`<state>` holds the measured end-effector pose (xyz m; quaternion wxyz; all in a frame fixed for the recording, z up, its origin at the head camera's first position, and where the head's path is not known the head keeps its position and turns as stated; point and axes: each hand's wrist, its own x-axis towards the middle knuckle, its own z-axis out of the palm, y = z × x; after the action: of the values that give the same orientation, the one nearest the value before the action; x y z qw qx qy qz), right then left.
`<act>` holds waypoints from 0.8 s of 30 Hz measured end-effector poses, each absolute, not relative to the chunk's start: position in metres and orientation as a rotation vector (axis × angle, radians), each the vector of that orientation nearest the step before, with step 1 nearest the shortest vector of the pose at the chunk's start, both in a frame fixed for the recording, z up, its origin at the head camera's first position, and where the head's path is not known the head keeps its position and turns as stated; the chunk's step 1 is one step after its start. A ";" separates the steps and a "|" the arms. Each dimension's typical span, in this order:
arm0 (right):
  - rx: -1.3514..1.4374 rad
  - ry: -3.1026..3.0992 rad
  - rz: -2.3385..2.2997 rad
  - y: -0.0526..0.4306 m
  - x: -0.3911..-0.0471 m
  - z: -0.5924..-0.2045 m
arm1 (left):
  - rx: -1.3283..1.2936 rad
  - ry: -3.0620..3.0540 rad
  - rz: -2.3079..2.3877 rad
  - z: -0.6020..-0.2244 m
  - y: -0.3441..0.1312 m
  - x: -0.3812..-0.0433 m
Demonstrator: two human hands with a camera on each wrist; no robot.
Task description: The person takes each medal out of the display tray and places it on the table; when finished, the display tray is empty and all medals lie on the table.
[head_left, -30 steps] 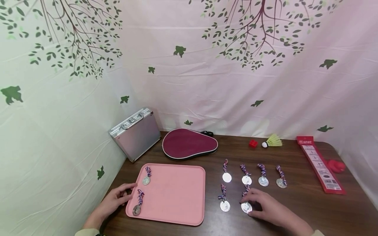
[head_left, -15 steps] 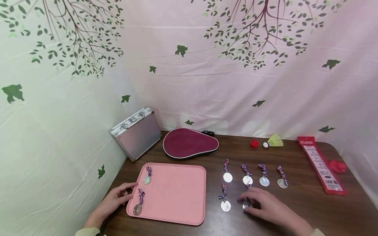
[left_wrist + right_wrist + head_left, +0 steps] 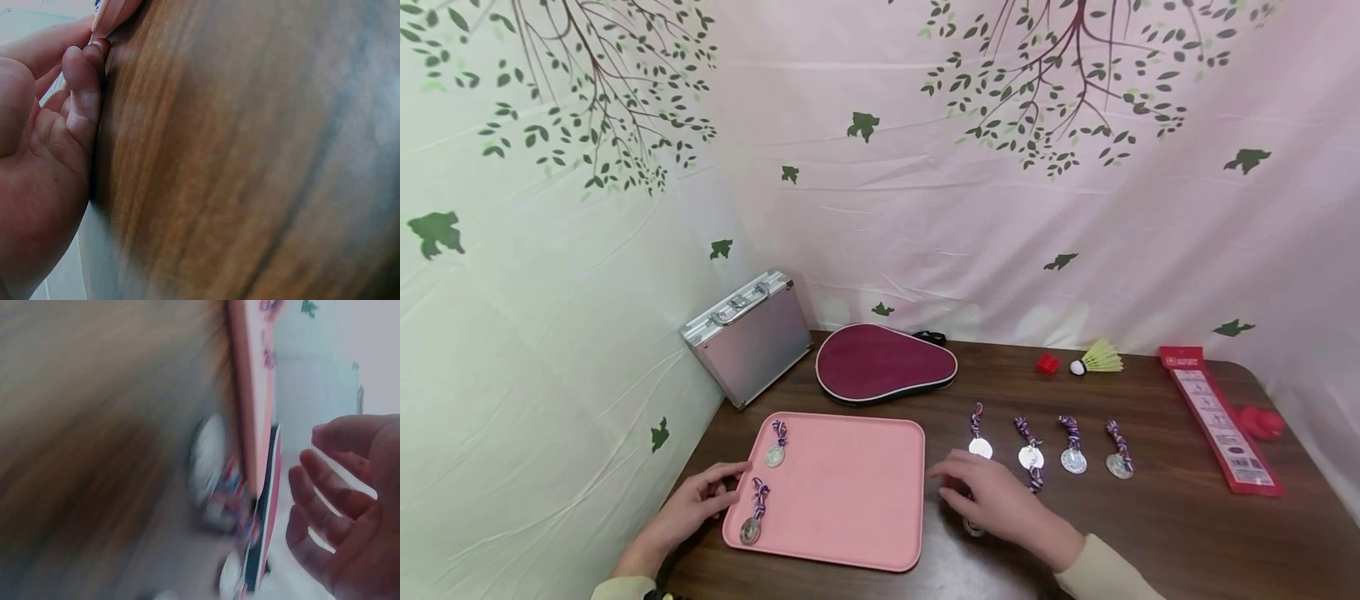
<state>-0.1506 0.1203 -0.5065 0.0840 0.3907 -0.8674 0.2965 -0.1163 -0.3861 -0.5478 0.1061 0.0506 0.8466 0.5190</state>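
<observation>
My left hand [image 3: 688, 508] holds the left rim of a pink tray [image 3: 842, 492], thumb and fingertips at its edge; in the left wrist view its fingers [image 3: 84, 87] bend close to the tabletop. Two medals with knotted striped ribbons lie on the tray, one upper left [image 3: 775, 456], one lower left [image 3: 750, 531]. My right hand [image 3: 1000, 496] hovers beside the tray's right rim, fingers loosely bent with nothing between them in the right wrist view. It partly covers a medal [image 3: 973, 527]. Another medal's ribbon [image 3: 1036, 477] shows past the hand, its disc hidden.
Several more medals [image 3: 1073, 461] lie in a row on the wooden table [image 3: 1172, 533]. Behind stand a silver case [image 3: 756, 342] and a maroon paddle cover [image 3: 883, 364]. A red brick [image 3: 1048, 363], a shuttlecock [image 3: 1099, 358] and a red packet [image 3: 1217, 425] lie at the back right.
My right hand has moved left from the lower right medal to the space beside the tray, passing over the lower left loose medal. My left hand has stayed at the tray's rim.
</observation>
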 end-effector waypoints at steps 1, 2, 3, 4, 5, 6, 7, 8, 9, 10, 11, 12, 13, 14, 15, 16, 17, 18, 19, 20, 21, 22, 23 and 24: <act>1.175 -2.595 0.892 0.112 -0.152 -0.505 | 0.151 2.497 1.523 -0.547 -0.386 -0.116; 1.182 -2.606 0.895 0.103 -0.153 -0.503 | 0.153 2.500 1.517 -0.547 -0.386 -0.117; 1.187 -2.621 0.898 0.094 -0.155 -0.502 | 0.157 2.503 1.514 -0.547 -0.386 -0.117; 1.197 -2.633 0.902 0.085 -0.156 -0.501 | 0.159 2.506 1.512 -0.546 -0.385 -0.117; 1.213 -2.639 0.903 0.076 -0.158 -0.500 | 0.162 2.509 1.510 -0.546 -0.385 -0.117; 1.234 -2.646 0.910 0.067 -0.161 -0.499 | 0.160 2.512 1.509 -0.545 -0.385 -0.117; 1.253 -2.645 0.910 0.057 -0.163 -0.500 | 0.157 2.514 1.507 -0.546 -0.385 -0.117; 1.277 -2.641 0.912 0.048 -0.166 -0.501 | 0.153 2.516 1.505 -0.546 -0.385 -0.117; 1.297 -2.639 0.918 0.039 -0.168 -0.501 | 0.151 2.516 1.506 -0.547 -0.385 -0.117; 1.316 -2.631 0.916 0.030 -0.171 -0.503 | 0.149 2.515 1.506 -0.547 -0.385 -0.117; 1.331 -2.630 0.918 0.021 -0.173 -0.503 | 0.149 2.515 1.505 -0.548 -0.386 -0.117; 1.343 -2.627 0.914 0.012 -0.176 -0.504 | 0.151 2.514 1.506 -0.549 -0.386 -0.118; 1.352 -2.626 0.906 0.003 -0.178 -0.505 | 0.156 2.512 1.509 -0.549 -0.386 -0.118; 1.362 -2.630 0.905 -0.006 -0.181 -0.506 | 0.161 2.510 1.513 -0.549 -0.386 -0.118; 1.367 -2.642 0.902 -0.014 -0.182 -0.506 | 0.164 2.510 1.515 -0.549 -0.385 -0.117; 1.373 -2.649 0.896 -0.023 -0.184 -0.507 | 0.161 2.516 1.509 -0.549 -0.385 -0.117; 1.382 -2.663 0.891 -0.031 -0.186 -0.508 | 0.152 2.517 1.509 -0.548 -0.385 -0.117; 1.389 -2.683 0.888 -0.039 -0.188 -0.508 | 0.140 2.519 1.508 -0.548 -0.385 -0.117; 1.394 -2.704 0.887 -0.047 -0.189 -0.508 | 0.131 2.522 1.506 -0.547 -0.385 -0.117; 1.396 -2.727 0.884 -0.055 -0.191 -0.508 | 0.121 2.525 1.500 -0.547 -0.385 -0.117; 1.397 -2.750 0.880 -0.062 -0.193 -0.508 | 0.108 2.527 1.496 -0.547 -0.385 -0.117; 1.398 -2.771 0.871 -0.070 -0.194 -0.508 | 0.101 2.527 1.492 -0.547 -0.385 -0.118; 1.398 -2.792 0.860 -0.077 -0.196 -0.509 | 0.099 2.524 1.492 -0.546 -0.385 -0.118; 1.396 -2.808 0.843 -0.084 -0.197 -0.509 | 0.105 2.528 1.482 -0.547 -0.385 -0.118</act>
<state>-0.1974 -0.0841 -0.5092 -0.0530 0.4294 -0.8635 0.2593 -0.1182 -0.3850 -0.5465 0.1043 0.0358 0.8574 0.5027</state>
